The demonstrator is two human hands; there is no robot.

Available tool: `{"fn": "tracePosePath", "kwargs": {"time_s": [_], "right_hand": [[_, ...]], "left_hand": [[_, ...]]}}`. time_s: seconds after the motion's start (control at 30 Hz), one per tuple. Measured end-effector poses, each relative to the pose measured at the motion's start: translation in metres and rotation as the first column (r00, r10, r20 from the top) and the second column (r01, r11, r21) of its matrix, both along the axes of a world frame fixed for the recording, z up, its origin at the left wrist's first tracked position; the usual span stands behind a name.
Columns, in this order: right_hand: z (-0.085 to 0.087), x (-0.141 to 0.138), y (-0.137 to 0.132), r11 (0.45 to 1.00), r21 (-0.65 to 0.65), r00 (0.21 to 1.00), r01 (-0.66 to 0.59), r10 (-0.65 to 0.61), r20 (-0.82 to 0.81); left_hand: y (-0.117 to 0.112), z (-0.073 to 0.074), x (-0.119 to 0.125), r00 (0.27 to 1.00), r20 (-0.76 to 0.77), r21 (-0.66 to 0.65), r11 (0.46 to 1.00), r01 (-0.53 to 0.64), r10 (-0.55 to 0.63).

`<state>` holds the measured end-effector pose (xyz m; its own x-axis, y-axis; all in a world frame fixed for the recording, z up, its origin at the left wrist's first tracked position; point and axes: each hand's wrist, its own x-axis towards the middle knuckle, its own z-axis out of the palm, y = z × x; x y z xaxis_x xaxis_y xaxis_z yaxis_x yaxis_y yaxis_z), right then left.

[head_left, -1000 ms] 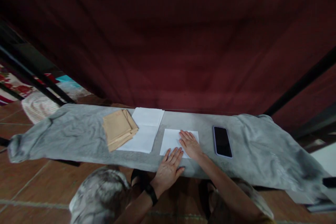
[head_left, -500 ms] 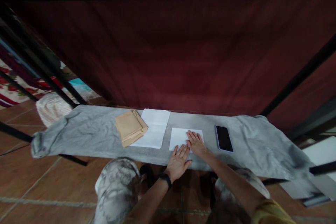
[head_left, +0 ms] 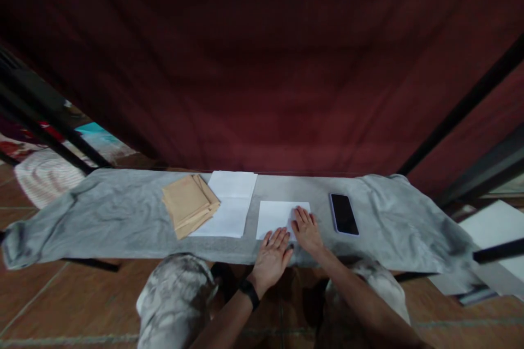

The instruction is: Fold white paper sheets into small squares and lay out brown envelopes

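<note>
Left hand [head_left: 271, 259] and right hand [head_left: 307, 230] — both open, palms down — rest on a small white rectangular paper sheet [head_left: 275, 215], which lies on the grey plush cloth [head_left: 131, 212] between a stack of larger white paper [head_left: 234, 210] and a black-screened, lilac-edged rectangular phone [head_left: 344, 215].

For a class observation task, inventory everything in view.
Hanging fabric: one, maroon, behind
Cover: one, grey, beneath papers
Brown papers: several, brown, left
Sheets: several, white, partly beneath those
Loose sheet: one, white, centre
Phone: one, black, right
Bars: several, black, sides
Floor: one, brown, below
Clutter: several, mixed, far left
Panels: several, white, lower right
Wristband: one, black, lower centre
Knees: two, grey, bottom
Left fingers: one set, sheet's near edge
Right fingers: one set, its right side
</note>
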<state>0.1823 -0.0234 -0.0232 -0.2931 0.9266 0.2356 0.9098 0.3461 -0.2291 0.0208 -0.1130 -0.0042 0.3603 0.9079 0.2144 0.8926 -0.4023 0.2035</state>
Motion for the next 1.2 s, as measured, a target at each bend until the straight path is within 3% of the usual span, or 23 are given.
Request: {"fn": "tracePosePath", "kwargs": {"time_s": [0.2, 0.37, 0.53, 0.77, 1.03, 1.2], "right_hand": [[0.002, -0.011, 0.0, 0.999, -0.046, 1.0, -0.003, 0.003, -0.002], [-0.008, -0.01, -0.003, 0.999, -0.042, 1.0, -0.022, 0.023, 0.008], [-0.016, -0.006, 0.0, 0.998, 0.055, 1.0, 0.004, -0.005, 0.011], [-0.024, -0.003, -0.002, 0.986, 0.158, 0.999, 0.049, -0.051, 0.008], [-0.024, -0.001, -0.002, 0.991, 0.127, 0.998, 0.038, -0.043, 0.04], [-0.026, 0.0, 0.0, 0.988, 0.154, 0.998, 0.027, -0.036, 0.056]], "left_hand": [[0.041, 0.006, 0.001, 0.991, 0.058, 0.012, 0.992, -0.123, 0.122], [0.07, -0.008, -0.006, 0.99, -0.01, 0.032, 0.99, -0.14, 0.14], [0.066, -0.023, -0.012, 0.976, -0.032, 0.083, 0.973, -0.213, 0.216], [0.056, -0.016, -0.011, 0.93, -0.082, 0.052, 0.934, -0.355, 0.358], [0.091, -0.007, 0.024, 0.981, -0.029, -0.019, 0.981, -0.191, 0.19], [0.093, -0.014, 0.006, 0.966, -0.072, -0.016, 0.968, -0.251, 0.25]]}}
